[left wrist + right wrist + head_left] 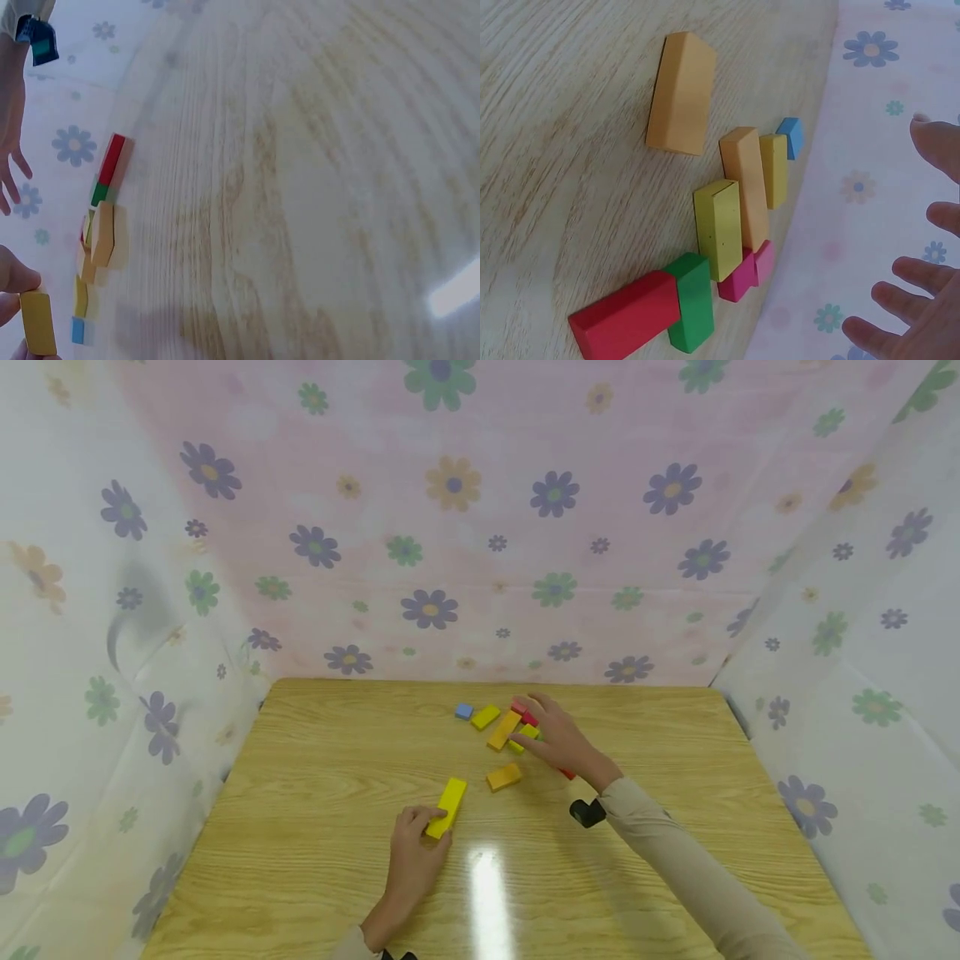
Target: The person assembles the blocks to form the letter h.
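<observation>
In the head view my left hand (415, 856) pinches a long yellow block (453, 797) between thumb and fingers at its near end. The left wrist view shows the end of that yellow block (38, 324) between the fingertips. My right hand (561, 739), fingers spread and holding nothing, hovers over a loose cluster of blocks. Below it lie a red block (626, 315), a green block (691, 300), a second yellow block (721, 232), a magenta block (737, 277) and a pink block (763, 262). Beside these lies a long orange block (502, 732).
A shorter orange block (504, 777) lies nearer me, apart from the cluster. Toward the back left are another yellow block (486, 717) and a small blue block (464, 712). Flowered cloth (487, 568) hangs behind and on both sides of the wooden table (322, 760).
</observation>
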`<action>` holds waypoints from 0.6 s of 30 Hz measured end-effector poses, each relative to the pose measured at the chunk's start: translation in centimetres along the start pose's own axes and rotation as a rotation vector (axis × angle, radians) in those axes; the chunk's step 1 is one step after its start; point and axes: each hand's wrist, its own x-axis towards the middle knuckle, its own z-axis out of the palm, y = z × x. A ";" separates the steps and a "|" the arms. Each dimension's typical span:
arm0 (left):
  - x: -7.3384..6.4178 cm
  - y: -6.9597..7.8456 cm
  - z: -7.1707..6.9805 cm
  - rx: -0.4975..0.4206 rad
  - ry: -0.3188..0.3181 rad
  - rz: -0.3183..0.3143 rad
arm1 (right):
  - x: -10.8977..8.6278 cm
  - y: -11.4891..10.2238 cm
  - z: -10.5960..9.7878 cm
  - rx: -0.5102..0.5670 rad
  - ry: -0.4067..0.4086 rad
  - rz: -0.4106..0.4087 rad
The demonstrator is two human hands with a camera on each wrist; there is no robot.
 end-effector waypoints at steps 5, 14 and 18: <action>-0.9 0.5 -0.3 -0.003 -0.013 -0.054 | 0.7 0.4 0.7 -0.033 -0.003 -0.031; -2.4 0.8 -0.4 -0.005 -0.014 -0.099 | 1.8 0.4 1.8 -0.024 -0.031 -0.052; -3.1 0.7 -0.2 -0.005 -0.006 -0.118 | 2.1 0.3 2.4 -0.014 -0.053 -0.034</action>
